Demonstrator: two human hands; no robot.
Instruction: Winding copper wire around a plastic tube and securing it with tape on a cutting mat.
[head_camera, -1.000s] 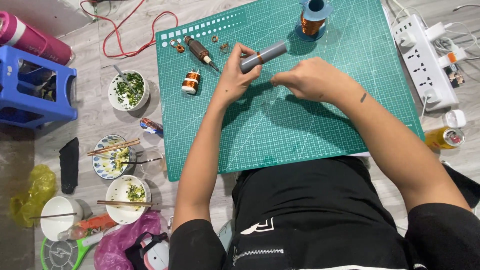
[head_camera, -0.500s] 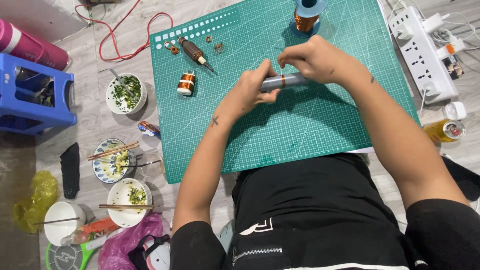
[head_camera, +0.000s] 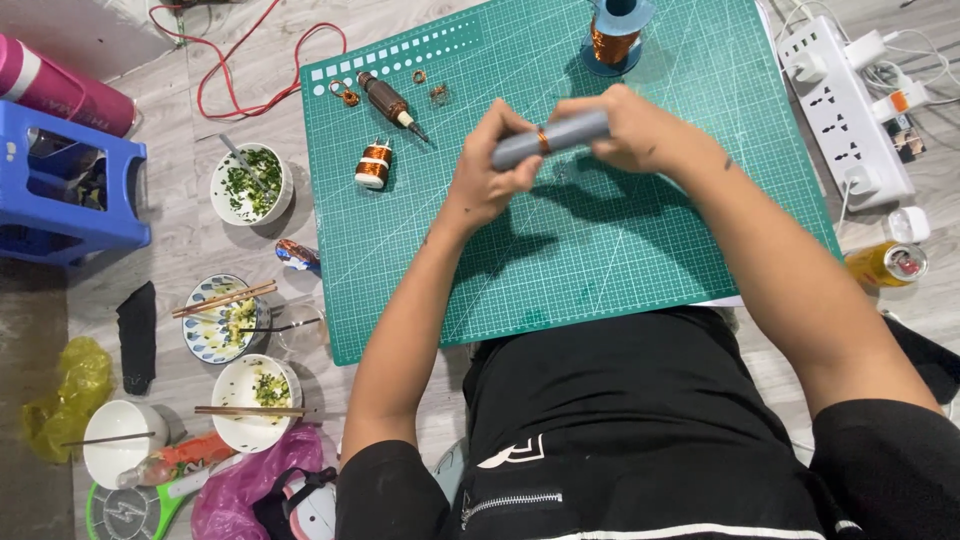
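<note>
Gripping grey cylinder (head_camera: 552, 138) with copper band, held above green cutting mat (head_camera: 600, 260), left hand (head_camera: 487, 172) fingers closed around one end, right hand (head_camera: 622, 130) fingers wrapping the other.

Grey wood-grain floor (head_camera: 200, 215) is serving as the work surface. A green cutting mat (head_camera: 620, 270) is lying flat on it, its white grid catching even overhead light; shadows are falling soft and short. A blue plastic stool (head_camera: 65, 190) is standing at the left edge, with a pink flask (head_camera: 60, 88) lying just beyond it. A red cable (head_camera: 255, 70) is looping across the floor above the mat's left corner. A white power strip (head_camera: 845, 110) is lying at the right, plugs seated. Bowls (head_camera: 250, 185) with chopsticks are sitting left of the mat. A yellow bag (head_camera: 60, 395) is lying crumpled at the far left.
</note>
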